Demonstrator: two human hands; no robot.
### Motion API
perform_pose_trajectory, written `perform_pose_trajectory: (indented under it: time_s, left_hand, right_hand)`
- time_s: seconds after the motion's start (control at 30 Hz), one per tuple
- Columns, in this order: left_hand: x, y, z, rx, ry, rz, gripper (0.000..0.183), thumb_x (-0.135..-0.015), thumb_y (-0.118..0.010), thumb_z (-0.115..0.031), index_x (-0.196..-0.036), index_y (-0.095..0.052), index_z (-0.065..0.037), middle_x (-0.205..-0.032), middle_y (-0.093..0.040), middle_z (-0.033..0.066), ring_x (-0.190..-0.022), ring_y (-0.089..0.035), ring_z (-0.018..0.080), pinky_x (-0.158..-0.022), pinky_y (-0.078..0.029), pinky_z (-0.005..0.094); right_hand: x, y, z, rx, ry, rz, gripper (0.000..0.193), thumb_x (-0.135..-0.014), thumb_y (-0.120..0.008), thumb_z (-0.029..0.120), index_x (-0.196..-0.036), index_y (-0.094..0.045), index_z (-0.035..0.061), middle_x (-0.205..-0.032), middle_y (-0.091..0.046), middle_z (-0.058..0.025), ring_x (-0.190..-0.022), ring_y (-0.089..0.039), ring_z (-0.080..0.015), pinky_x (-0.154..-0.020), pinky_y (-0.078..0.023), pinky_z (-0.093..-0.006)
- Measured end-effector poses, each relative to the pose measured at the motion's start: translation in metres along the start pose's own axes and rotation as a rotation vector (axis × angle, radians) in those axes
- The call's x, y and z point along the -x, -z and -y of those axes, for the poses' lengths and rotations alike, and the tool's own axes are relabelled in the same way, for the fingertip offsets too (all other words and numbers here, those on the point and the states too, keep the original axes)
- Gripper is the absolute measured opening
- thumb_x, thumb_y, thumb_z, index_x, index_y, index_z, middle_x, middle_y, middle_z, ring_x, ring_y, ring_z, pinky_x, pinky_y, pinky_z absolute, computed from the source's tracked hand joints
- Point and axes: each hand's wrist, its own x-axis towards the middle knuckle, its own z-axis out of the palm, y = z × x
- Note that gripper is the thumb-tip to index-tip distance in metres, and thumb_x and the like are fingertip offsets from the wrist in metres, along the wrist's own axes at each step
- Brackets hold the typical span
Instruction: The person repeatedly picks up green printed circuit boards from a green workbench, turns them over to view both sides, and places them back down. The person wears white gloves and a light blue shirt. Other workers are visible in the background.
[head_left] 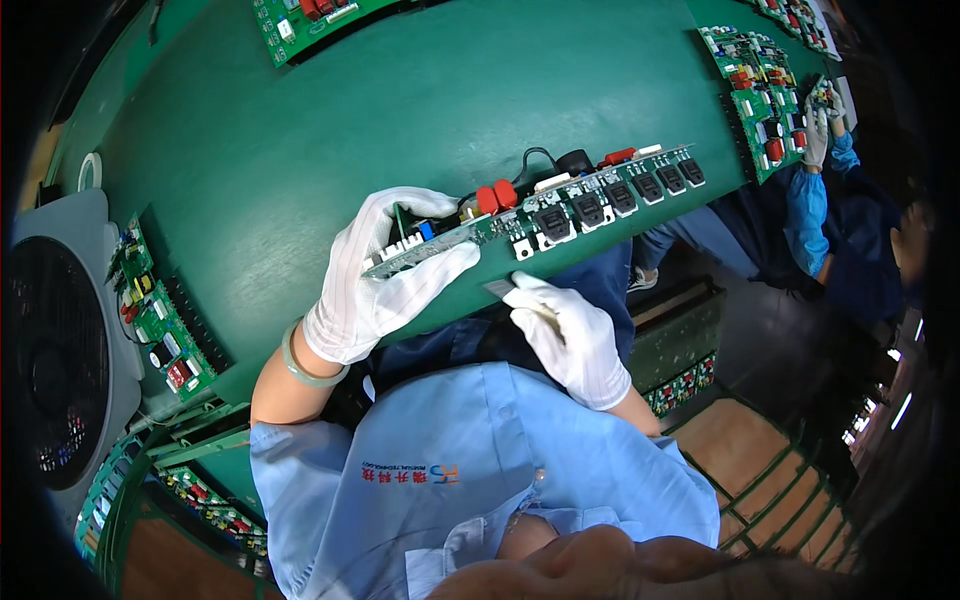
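Observation:
My left hand (365, 275), in a white glove, grips one end of a long green circuit board (535, 212). The board is tilted on its edge above the front of the green table (330, 130). Several black components line its near face, and red, white and black parts rise behind its upper edge. My right hand (575, 345), also gloved, is just below and in front of the board, apart from it. Its thumb and fingers pinch a small flat grey piece (498, 288); the exact kind is unclear.
Circuit boards lie at the left (165, 330), top (310, 25) and right (765, 100). A grey fan (65, 340) stands at the left edge. At far right a co-worker's gloved hand (816, 140) holds a small board. Racked boards (685, 385) sit below the table.

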Motion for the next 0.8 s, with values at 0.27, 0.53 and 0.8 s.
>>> perform_pose_trajectory:
  time_s: [0.27,0.53,0.8]
  left_hand:
    - [0.002,-0.002,0.000,0.047,0.001,-0.026,0.045,-0.079,-0.087,-0.013,-0.111,-0.058,0.000,-0.105,-0.068,0.0127,-0.090,-0.069,0.0200,-0.080,-0.055,0.0303]
    - [0.004,-0.002,-0.001,0.102,0.092,-0.023,0.044,-0.079,-0.086,-0.011,-0.111,-0.058,0.001,-0.104,-0.068,0.0108,-0.089,-0.067,0.0162,-0.080,-0.053,0.0280]
    - [-0.017,0.036,-0.002,0.376,0.531,0.059,0.037,-0.085,-0.078,-0.007,-0.119,-0.065,0.003,-0.099,-0.069,0.0042,-0.088,-0.064,0.0112,-0.081,-0.051,0.0266]
  right_hand:
    - [0.001,0.008,-0.020,0.096,-0.099,-0.272,0.024,-0.093,-0.067,0.003,-0.116,-0.064,-0.0014,-0.113,-0.071,-0.0171,-0.098,-0.072,-0.0292,-0.084,-0.057,-0.0333]
    - [0.001,0.015,-0.017,0.118,-0.135,-0.252,0.028,-0.091,-0.067,0.003,-0.119,-0.064,-0.0026,-0.103,-0.069,-0.0185,-0.087,-0.071,-0.0294,-0.075,-0.057,-0.0327]
    - [-0.045,0.061,-0.053,-0.485,-0.285,-0.639,0.034,-0.093,-0.068,0.004,-0.123,-0.053,-0.0023,-0.115,-0.064,-0.0141,-0.070,-0.058,-0.0065,-0.052,-0.045,-0.0168]
